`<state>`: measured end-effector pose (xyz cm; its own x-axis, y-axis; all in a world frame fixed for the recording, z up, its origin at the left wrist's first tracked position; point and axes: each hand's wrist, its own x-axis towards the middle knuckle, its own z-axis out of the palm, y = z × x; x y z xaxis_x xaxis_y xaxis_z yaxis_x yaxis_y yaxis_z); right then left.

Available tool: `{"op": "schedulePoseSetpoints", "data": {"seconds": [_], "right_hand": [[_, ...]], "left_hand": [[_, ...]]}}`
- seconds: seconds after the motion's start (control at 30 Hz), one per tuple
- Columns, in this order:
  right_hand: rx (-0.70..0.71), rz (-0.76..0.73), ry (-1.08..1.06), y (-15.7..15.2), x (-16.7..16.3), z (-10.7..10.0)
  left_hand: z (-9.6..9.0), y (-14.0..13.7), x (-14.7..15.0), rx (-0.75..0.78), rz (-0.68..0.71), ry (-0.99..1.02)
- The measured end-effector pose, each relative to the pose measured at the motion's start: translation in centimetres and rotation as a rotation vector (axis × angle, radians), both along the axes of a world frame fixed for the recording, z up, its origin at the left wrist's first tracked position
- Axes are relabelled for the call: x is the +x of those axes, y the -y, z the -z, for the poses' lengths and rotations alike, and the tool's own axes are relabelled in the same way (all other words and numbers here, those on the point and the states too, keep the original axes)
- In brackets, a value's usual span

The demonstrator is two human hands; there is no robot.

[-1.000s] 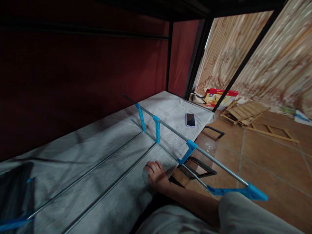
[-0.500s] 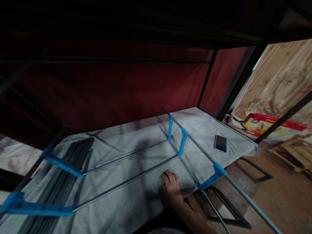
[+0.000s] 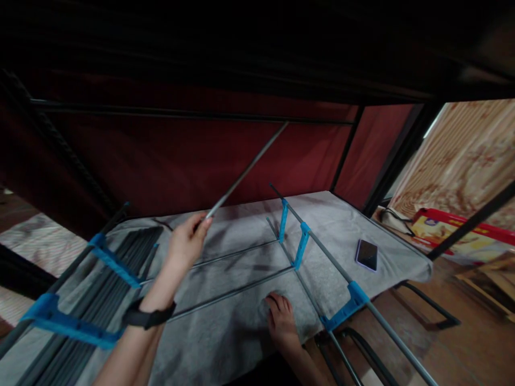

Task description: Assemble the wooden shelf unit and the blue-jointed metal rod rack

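Observation:
My left hand (image 3: 187, 241), with a dark band on the wrist, is closed around the near end of a grey metal tube (image 3: 249, 169). The tube slants up and away to the right, its far end in front of the red cloth. My right hand (image 3: 281, 321) rests on the grey blanket (image 3: 229, 327), its fingers extended and slightly bent; I see nothing held in it. Around both hands lies a frame of metal tubes joined by blue plastic connectors (image 3: 346, 308). Another blue connector (image 3: 72, 324) stands at the left, partly over a bundle of dark grey tubes (image 3: 94, 292).
A phone (image 3: 366, 254) lies on the blanket at the right. Dark bed-frame posts (image 3: 396, 158) and a low bar overhead enclose the space, with red cloth (image 3: 161, 161) behind. A red and yellow box (image 3: 458, 233) sits on the floor beyond.
My left hand has come into view from the lower left, holding a raised grey tube. My right hand stays on the blanket. The view has shifted slightly.

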<state>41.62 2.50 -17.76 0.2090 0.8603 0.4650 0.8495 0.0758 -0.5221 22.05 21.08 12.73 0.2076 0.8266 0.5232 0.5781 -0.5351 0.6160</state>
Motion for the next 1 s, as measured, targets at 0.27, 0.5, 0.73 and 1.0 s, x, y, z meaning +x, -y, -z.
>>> {"op": "schedulePoseSetpoints", "data": {"seconds": [0.27,0.5,0.73,1.0], "right_hand": [[0.123,-0.043,-0.533,-2.4,-0.4,-3.7],[0.138,-0.115,-1.132,-7.7,-0.4,-12.0],[0.003,-0.175,-1.639,-11.5,1.8,-15.2],[-0.149,-0.102,-1.733,-12.6,3.3,-13.2]], "left_hand": [[13.0,6.3,-3.3,-0.046,-0.060,-0.087],[17.1,9.1,-4.9,0.187,-0.100,-0.393],[17.8,9.0,-6.0,0.223,-0.129,-0.610],[15.4,7.4,-6.0,0.143,-0.061,-0.705]]}}
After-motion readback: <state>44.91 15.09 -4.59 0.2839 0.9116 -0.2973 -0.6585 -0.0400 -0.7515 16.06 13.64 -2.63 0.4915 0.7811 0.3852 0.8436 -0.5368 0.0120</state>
